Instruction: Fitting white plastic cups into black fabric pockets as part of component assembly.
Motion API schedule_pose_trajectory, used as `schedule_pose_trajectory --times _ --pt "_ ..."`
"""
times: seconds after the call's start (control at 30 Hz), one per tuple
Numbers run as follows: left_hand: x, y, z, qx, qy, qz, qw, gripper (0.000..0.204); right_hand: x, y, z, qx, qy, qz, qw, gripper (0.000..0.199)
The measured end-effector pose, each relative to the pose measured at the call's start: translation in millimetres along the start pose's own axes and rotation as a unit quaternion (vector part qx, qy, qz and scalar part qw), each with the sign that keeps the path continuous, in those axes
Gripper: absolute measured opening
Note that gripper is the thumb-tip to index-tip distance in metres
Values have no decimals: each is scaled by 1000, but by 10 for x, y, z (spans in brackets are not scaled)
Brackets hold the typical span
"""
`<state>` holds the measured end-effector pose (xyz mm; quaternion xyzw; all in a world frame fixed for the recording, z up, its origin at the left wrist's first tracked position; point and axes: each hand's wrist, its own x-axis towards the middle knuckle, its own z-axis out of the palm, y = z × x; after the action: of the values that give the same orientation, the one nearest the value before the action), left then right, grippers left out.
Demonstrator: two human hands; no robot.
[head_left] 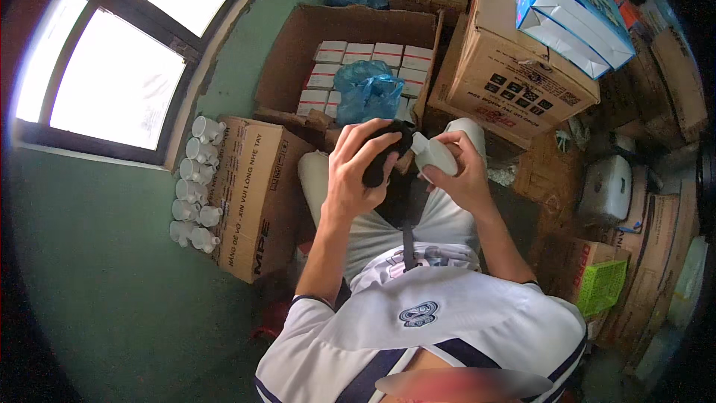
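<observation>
My left hand (356, 166) is closed around a black, rounded object (378, 168) whose kind I cannot make out. Its fingers curl over the top and hide part of it. In my right hand (464, 173) is a white piece with a rounded body and a short narrow neck (435, 155), pinched between thumb and fingers. That neck points left toward the black object; whether they touch I cannot tell. Both hands are held above my lap, in front of an open carton (272, 67). Crumpled blue plastic bag (365, 93) lies on small white boxes (388, 54) inside it.
At left, several white cup-like pieces (197, 172) stand in rows on a closed carton (257, 194) by the wall. Large carton (514, 67) at right bears blue-and-white bags (574, 15). Farther right are a white rounded container (605, 188) and a green basket (603, 287).
</observation>
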<state>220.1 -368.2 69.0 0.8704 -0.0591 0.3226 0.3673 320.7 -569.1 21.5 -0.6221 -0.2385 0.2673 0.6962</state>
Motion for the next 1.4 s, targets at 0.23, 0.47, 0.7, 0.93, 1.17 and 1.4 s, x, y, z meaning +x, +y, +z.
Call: schedule_pose_trajectory --times 0.23,0.47,0.7,0.93,1.17,1.4 --pt "-73 -198 91 -6 -38 17 999 39 19 70 -76 87 -9 87 992 57" --pt "-28 -64 155 -57 -21 49 997 33 34 51 13 -35 -8 -45 998 66" --pt "-34 -180 156 -60 19 -97 993 30 98 -6 -65 -260 -11 -57 964 71" --pt "-156 -476 189 -14 -91 -124 988 27 109 182 -171 -165 -77 -162 970 72" --pt "-160 -250 384 -410 -25 -383 827 23 206 155 -212 -72 -101 -187 974 71" --pt "-189 -366 43 -410 14 -347 843 26 135 154 -140 -61 -148 -133 978 67"
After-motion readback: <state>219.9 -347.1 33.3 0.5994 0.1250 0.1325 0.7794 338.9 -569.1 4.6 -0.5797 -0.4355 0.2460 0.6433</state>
